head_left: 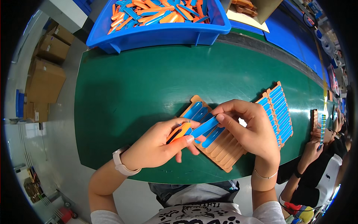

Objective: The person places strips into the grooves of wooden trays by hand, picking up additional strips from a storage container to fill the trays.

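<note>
My left hand is closed round a small bunch of round-ended strips, orange with dark edges. A blue strip slants up from its fingers to my right hand, which pinches the far end between thumb and fingers. Both hands are over a brown slotted tray lying at an angle on the table. Blue strips lie in the slots at its far left end, and the slots nearer me are bare. My hands hide part of its middle.
Right of my hands lie brown trays filled with blue strips. A blue bin heaped with orange and blue strips stands at the back of the green table. Another person's hands work at the far right. Cardboard boxes stand at left.
</note>
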Demonstrator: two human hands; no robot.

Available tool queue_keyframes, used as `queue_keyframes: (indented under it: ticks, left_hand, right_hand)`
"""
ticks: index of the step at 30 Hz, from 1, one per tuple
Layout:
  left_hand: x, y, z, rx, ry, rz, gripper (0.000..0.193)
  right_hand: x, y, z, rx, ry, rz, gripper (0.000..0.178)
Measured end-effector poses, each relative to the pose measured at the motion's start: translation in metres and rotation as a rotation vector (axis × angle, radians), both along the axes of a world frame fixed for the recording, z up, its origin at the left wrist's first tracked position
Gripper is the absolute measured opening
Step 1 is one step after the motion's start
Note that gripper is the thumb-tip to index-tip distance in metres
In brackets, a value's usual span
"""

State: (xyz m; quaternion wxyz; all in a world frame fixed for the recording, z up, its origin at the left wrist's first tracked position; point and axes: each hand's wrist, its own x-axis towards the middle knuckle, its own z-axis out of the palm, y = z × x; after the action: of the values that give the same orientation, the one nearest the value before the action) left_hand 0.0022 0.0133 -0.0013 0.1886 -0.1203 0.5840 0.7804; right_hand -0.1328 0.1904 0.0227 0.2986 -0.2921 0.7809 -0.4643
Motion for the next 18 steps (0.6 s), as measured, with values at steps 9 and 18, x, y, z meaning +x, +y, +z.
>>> queue_keyframes:
  ticks: [9, 18]
  left_hand:
    - [-0.001, -0.002, 0.004, 0.093, -0.003, 0.09, 0.03]
    - [-0.001, -0.007, 0.004, 0.161, 0.029, 0.262, 0.031]
  right_hand:
    - [0.007, 0.003, 0.011, -0.054, 0.041, 0.101, 0.009]
    - [0.026, -0.016, -0.002, -0.337, 0.429, 0.151, 0.019]
